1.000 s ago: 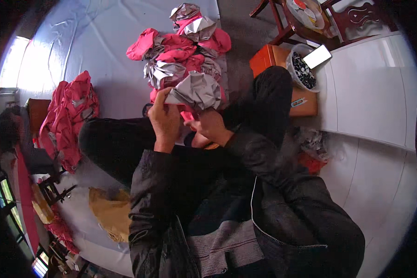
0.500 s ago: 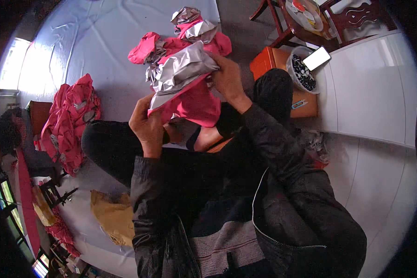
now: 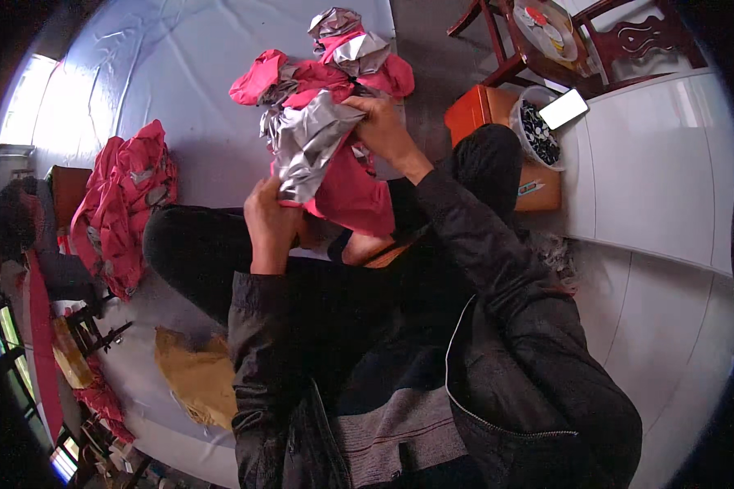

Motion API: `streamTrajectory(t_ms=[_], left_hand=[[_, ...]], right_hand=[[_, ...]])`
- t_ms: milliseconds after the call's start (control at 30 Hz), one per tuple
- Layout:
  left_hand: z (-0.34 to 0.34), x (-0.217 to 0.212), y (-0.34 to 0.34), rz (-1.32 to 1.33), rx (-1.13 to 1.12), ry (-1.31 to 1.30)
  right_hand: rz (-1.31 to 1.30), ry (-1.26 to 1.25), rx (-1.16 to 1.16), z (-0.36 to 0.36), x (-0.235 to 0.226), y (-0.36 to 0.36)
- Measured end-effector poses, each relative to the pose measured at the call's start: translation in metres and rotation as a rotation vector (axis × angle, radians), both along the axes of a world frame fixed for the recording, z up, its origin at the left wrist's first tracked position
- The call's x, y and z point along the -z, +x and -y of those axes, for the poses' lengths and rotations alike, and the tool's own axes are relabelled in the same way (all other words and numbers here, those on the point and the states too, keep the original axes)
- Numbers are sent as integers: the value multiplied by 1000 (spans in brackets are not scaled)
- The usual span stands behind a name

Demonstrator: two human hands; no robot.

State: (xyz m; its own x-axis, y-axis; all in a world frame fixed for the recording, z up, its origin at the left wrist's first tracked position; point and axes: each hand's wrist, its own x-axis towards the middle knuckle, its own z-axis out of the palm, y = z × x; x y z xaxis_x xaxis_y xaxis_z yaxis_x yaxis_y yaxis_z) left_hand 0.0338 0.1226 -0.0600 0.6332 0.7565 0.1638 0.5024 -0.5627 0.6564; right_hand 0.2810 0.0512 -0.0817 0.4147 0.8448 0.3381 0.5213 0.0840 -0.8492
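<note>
Between my hands is a piece of pink fabric with a silver inner side (image 3: 308, 143), crumpled and lifted above my crossed legs. My left hand (image 3: 271, 213) pinches its lower left edge. Higher up, my right hand (image 3: 381, 129) grips the upper right edge, fingers closed on the cloth. A pink flap (image 3: 355, 200) hangs down below, over my foot. Beyond my hands more pink and silver fabric (image 3: 322, 77) lies bunched on the pale sheet (image 3: 187, 90); I cannot tell whether it joins the held piece.
A pink fabric heap (image 3: 126, 204) lies by my left knee, a tan sack (image 3: 194, 379) nearer. On the right are an orange box (image 3: 469, 114), a clear tub of small black and white pieces (image 3: 537, 138), a phone (image 3: 563, 108), snips (image 3: 530, 188) and a wooden chair (image 3: 514, 61).
The held edge has tilted more steeply. My right hand has shifted slightly left, my left hand slightly right, and the silver side is more gathered between them.
</note>
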Motion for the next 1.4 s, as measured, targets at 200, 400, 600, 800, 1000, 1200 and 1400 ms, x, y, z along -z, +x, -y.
streamTrajectory(t_ms=[200, 400, 600, 800, 1000, 1200, 1400], left_hand=[[-5, -10, 9, 300, -20, 77], [5, -16, 9, 305, -117, -300], [10, -29, 6, 465, -93, -258], [11, -31, 10, 513, -155, -148], [3, -30, -11, 509, -266, -77], [4, -20, 1, 605, -191, -437], [10, -29, 4, 694, -293, -948]], right_hand=[[-28, -40, -177, 24, 77, 5], [285, -928, -435, 83, 106, 3], [246, -251, -472, 89, 39, -100], [-766, -42, 35, 64, 160, -103], [-251, -504, 314, 22, 156, -56], [-72, -260, 192, 31, 166, 34], [-28, -110, 533, 59, 83, -8]])
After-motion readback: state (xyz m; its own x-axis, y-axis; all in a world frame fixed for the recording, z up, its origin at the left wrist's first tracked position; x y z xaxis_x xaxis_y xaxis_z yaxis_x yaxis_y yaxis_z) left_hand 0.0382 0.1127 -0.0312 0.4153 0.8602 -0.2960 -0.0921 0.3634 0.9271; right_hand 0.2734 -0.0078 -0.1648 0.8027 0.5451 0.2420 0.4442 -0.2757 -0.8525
